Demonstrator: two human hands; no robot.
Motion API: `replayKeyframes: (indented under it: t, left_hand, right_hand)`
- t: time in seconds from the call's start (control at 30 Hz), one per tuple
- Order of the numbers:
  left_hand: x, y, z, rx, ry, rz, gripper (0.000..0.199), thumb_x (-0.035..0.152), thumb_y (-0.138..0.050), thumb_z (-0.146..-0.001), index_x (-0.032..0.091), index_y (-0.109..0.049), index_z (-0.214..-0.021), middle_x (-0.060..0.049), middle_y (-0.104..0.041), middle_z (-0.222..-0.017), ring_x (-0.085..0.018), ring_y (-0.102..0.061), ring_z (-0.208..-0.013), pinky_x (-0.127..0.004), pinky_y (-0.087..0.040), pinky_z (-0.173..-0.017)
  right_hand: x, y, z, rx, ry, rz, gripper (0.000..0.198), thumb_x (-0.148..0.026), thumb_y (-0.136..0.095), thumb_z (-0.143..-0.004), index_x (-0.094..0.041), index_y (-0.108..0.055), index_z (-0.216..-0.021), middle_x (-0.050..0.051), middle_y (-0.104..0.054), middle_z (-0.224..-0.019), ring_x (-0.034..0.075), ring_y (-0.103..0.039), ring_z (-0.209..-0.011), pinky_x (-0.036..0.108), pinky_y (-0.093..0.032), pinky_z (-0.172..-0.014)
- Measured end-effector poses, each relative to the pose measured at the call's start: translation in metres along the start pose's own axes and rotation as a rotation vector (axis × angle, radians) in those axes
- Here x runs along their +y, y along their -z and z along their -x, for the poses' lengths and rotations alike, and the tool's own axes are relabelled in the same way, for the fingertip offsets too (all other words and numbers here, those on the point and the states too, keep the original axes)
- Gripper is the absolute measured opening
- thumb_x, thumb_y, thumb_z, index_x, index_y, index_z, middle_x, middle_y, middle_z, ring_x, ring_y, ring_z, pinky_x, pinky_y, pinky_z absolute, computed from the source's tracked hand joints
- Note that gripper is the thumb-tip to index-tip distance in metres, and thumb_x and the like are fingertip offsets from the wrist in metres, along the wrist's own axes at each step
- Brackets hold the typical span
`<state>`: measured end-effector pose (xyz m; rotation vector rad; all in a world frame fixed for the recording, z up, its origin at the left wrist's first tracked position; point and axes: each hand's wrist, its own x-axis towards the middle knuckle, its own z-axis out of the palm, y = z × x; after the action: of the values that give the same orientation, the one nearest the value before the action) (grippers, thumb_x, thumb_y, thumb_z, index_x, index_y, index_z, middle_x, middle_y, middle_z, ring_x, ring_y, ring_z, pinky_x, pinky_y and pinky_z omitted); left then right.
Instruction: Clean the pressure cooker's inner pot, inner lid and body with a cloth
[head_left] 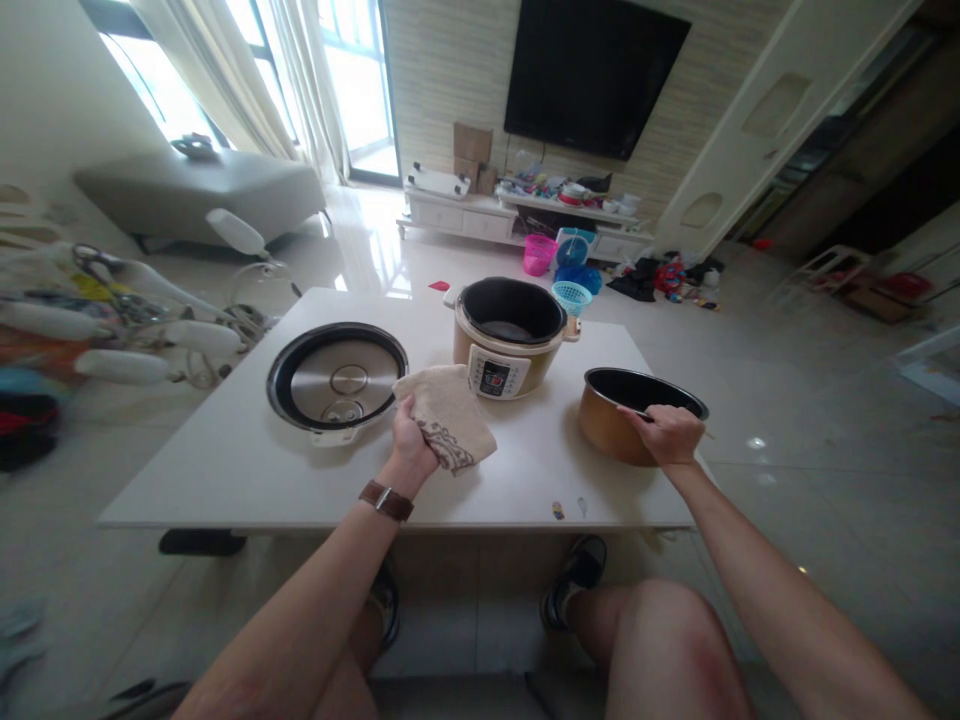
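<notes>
My left hand (411, 440) grips a beige cloth (450, 405) with a brown pattern along its lower edge, held over the table in front of the cooker. At the right, my right hand (666, 432) is closed on the near rim of the inner pot (611, 425), which is dark inside and copper-brown outside. Behind the cloth stands the electric pressure cooker (544, 365), lidless, with a control panel on its front. Its lid (311, 375) lies upside down at the left, metal underside facing up.
All this rests on a white table (232, 470), with two small stickers (558, 510) near its front edge. Beyond it are a pink basket (538, 255), a light blue basket (571, 297) and a low cabinet (491, 222). A white lamp fixture (202, 338) stands close on the left.
</notes>
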<state>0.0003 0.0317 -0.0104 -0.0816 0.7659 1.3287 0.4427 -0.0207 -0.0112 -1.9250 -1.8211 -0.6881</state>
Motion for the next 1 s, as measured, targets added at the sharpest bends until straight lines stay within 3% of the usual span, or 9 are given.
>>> replayKeyframes:
  t: [0.33, 1.0]
  left_hand:
    - [0.007, -0.004, 0.002, 0.024, -0.097, 0.092, 0.049, 0.043, -0.044, -0.104, 0.013, -0.074, -0.129, -0.016, -0.08, -0.119, -0.03, -0.074, -0.12, -0.046, -0.058, -0.108]
    - [0.01, -0.01, 0.01, -0.003, -0.098, 0.122, 0.048, 0.041, -0.043, -0.104, 0.013, -0.073, -0.129, -0.016, -0.08, -0.118, -0.029, -0.074, -0.119, -0.044, -0.058, -0.108]
  right_hand:
    - [0.009, -0.006, 0.036, -0.039, 0.05, 0.059, 0.068, -0.069, -0.039, -0.105, -0.022, -0.052, -0.058, 0.007, -0.057, -0.058, 0.017, -0.043, -0.059, 0.036, -0.022, -0.065]
    - [0.013, -0.001, 0.092, -0.198, 0.257, 0.123, 0.056, -0.053, -0.034, -0.111, -0.022, -0.061, -0.072, 0.008, -0.066, -0.072, 0.022, -0.057, -0.071, 0.036, -0.03, -0.071]
